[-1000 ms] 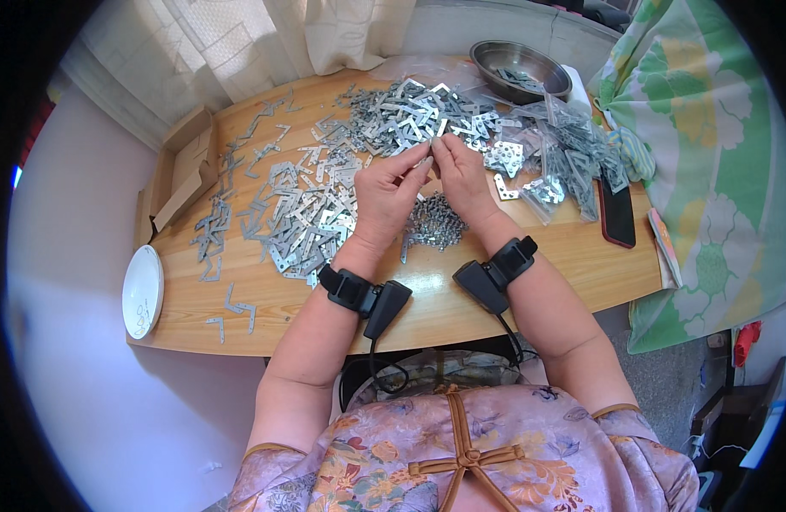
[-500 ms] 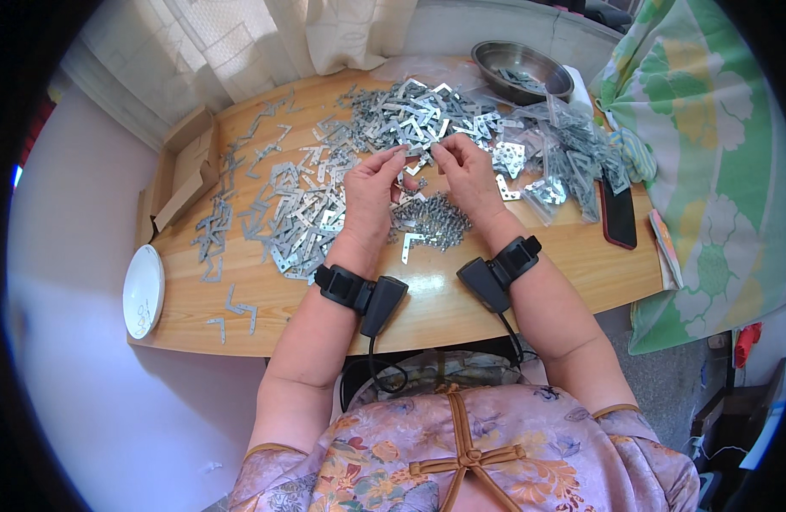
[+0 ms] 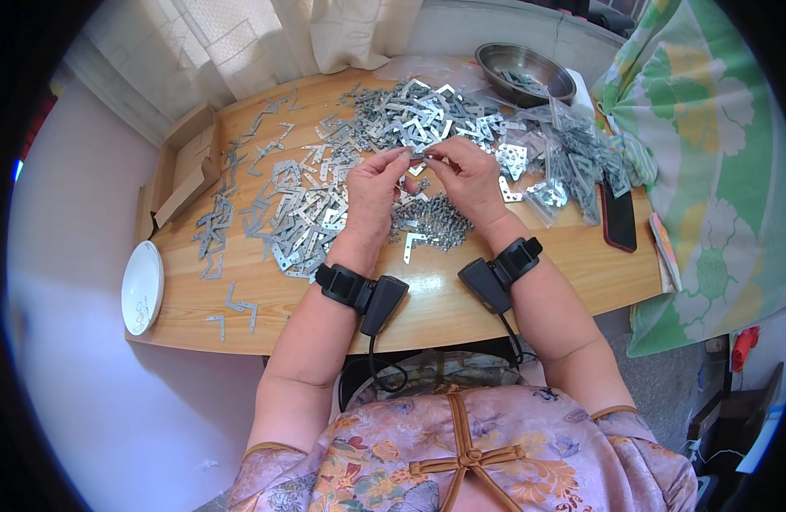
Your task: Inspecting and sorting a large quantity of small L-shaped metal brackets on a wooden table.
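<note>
My left hand (image 3: 373,194) and my right hand (image 3: 468,181) are raised over the middle of the table, fingertips almost meeting. Both are closed in a pinch at a small grey metal piece (image 3: 417,157); fingers cover most of it, so its exact shape is unclear. Behind them lies a large heap of L-shaped metal corner brackets (image 3: 418,113), spreading left into a second pile (image 3: 303,209). Just below my hands is a mound of small screws (image 3: 440,224), with a single corner bracket (image 3: 414,245) at its near edge.
To the right lie filled clear plastic bags (image 3: 580,154) and a dark phone (image 3: 617,218). A metal bowl (image 3: 488,59) holds more parts at the back. On the left are an open cardboard box (image 3: 188,183), a white bowl (image 3: 154,286) at the edge and scattered brackets (image 3: 214,230).
My right hand's fingers have shifted left, closing the gap to my left fingertips. My left hand has barely moved, and the piles look the same.
</note>
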`<state>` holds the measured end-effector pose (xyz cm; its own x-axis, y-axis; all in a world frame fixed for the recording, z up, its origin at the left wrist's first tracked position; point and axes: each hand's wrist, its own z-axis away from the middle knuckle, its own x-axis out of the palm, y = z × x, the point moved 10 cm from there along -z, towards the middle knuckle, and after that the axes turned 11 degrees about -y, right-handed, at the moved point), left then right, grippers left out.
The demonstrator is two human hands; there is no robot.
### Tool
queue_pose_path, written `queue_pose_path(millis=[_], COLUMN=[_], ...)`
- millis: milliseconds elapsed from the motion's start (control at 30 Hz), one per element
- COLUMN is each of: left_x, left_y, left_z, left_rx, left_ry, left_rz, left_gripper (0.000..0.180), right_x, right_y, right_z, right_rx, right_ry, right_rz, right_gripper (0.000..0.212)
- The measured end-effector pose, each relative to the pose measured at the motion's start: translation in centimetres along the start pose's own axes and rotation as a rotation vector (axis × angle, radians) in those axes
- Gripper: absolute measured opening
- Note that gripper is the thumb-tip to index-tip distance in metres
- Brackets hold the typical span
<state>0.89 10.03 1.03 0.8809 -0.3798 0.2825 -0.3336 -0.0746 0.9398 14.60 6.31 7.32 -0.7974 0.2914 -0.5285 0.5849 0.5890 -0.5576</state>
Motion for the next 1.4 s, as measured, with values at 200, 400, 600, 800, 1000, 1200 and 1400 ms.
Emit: queue_pose_path(millis=[200,400,600,800,1000,1200,1400], left_x=[0.3,0.7,1.0,1.2,1.1,1.0,0.7], left_y=[0.0,0.0,0.1,0.4,0.3,0.4,0.1], left_z=[0.0,0.1,0.0,0.1,0.1,0.1,0.0], left_rx=[0.011,-0.005,0.01,0.015,0.017,0.032,0.019], left_ry=[-0.031,-0.07,-0.093,-0.089,-0.073,-0.082,-0.064], left_rz=[0.002,-0.005,0.024,0.051,0.043,0.017,0.054], left_gripper=[0.023,0.024,0.024,0.023,0.022,0.021,0.02], right_x=[-0.1,0.1,0.0,0.0,-0.2,0.0,0.3], right_y=[0.0,0.6,0.3,0.1,-0.4,-0.2,0.6], right_z=[0.1,0.2,0.1,0.0,0.1,0.1,0.2], right_rx=[-0.028,-0.013,-0.065,0.033,-0.104,-0.092,-0.047], right_ry=[0.039,0.041,0.045,0.002,0.047,0.037,0.044], right_rz=[-0.004,-0.04,-0.054,-0.073,-0.028,-0.051,-0.219], right_gripper=[0.007,0.007,0.008,0.008,0.01,0.009,0.01])
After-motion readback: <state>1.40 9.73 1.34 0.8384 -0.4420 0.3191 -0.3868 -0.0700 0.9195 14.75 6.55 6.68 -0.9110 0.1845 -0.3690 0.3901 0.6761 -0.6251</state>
